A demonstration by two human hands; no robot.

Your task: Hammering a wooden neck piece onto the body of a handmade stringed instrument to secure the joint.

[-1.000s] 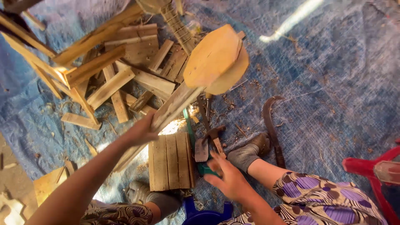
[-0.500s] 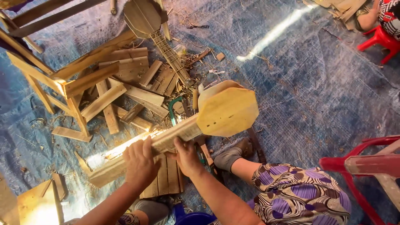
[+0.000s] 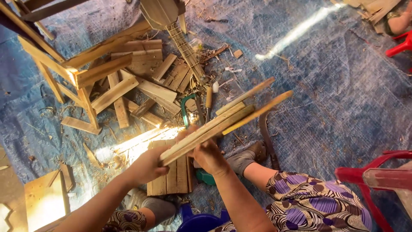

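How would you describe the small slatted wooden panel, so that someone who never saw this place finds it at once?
Start from the blue tarp covering the floor, then go to the person's two grey shoes near the bottom middle. The panel lies flat between them, just below the hands. Unlike the loose planks piled at upper left, it is several short slats joined side by side into one rectangle.

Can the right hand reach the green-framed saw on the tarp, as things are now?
Probably not at once. The right hand grips the wooden paddle-shaped piece together with the left hand, and that piece is held above the green-framed saw. The saw lies just beyond, so letting go first would likely free the way.
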